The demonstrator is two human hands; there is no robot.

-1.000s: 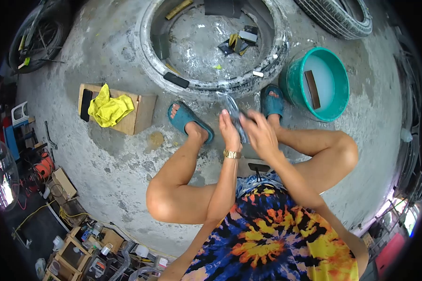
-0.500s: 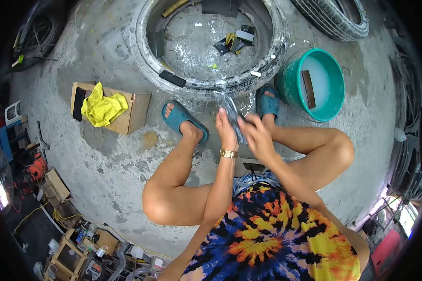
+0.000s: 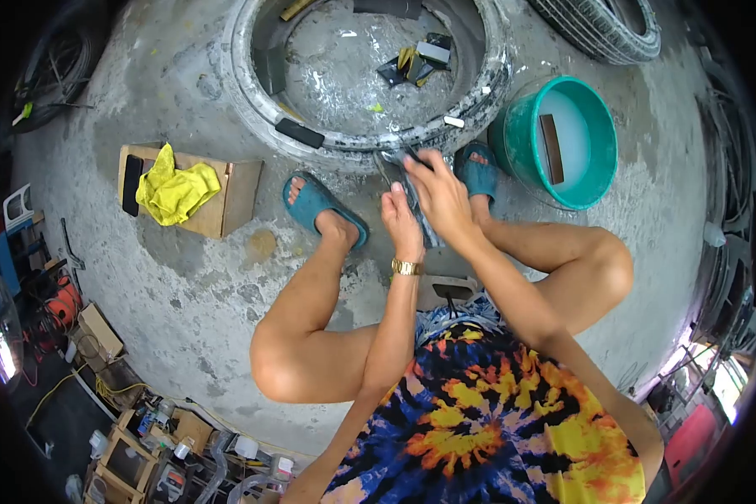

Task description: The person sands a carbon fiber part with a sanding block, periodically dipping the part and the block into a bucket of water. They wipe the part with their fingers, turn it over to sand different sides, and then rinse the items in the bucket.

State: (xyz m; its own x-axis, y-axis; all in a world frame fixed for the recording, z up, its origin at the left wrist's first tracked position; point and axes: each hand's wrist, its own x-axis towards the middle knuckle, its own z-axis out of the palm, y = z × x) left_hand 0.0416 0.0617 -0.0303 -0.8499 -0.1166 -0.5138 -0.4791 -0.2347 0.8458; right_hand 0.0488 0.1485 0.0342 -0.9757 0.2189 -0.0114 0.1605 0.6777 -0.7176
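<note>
Head view: left hand (image 3: 401, 223) clamped round a long, dark strip (image 3: 411, 195), glossy, streaked with pale shine, held just short of the tyre (image 3: 242, 76). Right hand (image 3: 438, 193) arches over its upper stretch, a dark bit (image 3: 413, 159) at the fingertips, grip hard to tell. And it's shifted! Half a second ago it sat lower; now it's nearer the far end.

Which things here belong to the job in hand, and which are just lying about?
Job (my read): shiny piece in the left hand; dark item in the right hand; probably the green bucket of cloudy liquid and flat-lying tyre.

Lying about, it seems: wooden box; yellow cloth on it; black phone-like slab; upper-right tyre.
</note>
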